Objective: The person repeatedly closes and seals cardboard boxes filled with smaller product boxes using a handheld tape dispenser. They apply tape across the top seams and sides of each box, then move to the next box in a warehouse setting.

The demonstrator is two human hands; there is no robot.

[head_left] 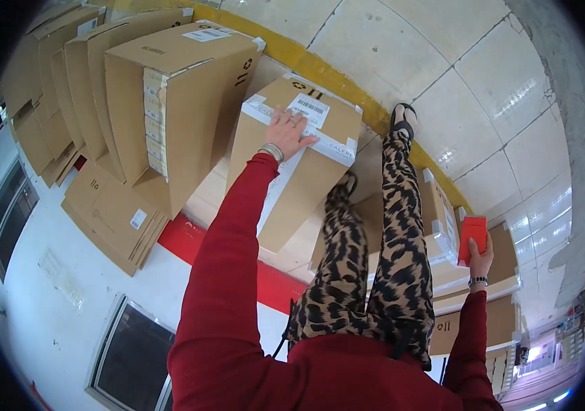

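Observation:
My left hand (289,133) rests on the upper edge of a taped cardboard carton (285,192), its fingers stretched out over the white printed tape. Just past my fingertips, a white label (310,107) is stuck on the carton's top. Out to the right, my right hand (479,255) is closed around a small red rectangular block (474,231); its exact kind does not show. That hand is held above more cartons near my right leg.
Left of the taped carton stands a large carton (203,109), with several more behind it. Flattened cardboard (111,212) leans against the white wall (52,274). A yellow floor line (292,55) borders the pale tiles. More cartons (436,205) stand at my right.

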